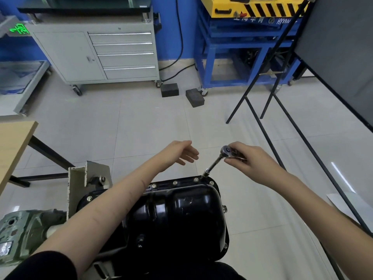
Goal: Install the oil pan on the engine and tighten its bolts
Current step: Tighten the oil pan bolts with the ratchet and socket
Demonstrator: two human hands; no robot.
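A glossy black oil pan [177, 215] sits on the engine at the bottom centre, with several bolts [175, 182] along its far flange. My right hand [248, 158] grips the handle of a ratchet wrench [226, 150]. Its extension and socket [206, 173] slant down onto a bolt near the pan's far right corner. My left hand [181, 152] hovers above the floor beyond the pan, fingers relaxed and holding nothing, a short way left of the ratchet head.
The engine hangs on a grey-green stand [26, 233] with an upright bracket [80, 184] at the left. A wooden table [12, 142] is at the far left, a black board on a stand [339, 57] at the right. A grey tool cabinet [96, 53] and a blue frame [238, 55] stand behind.
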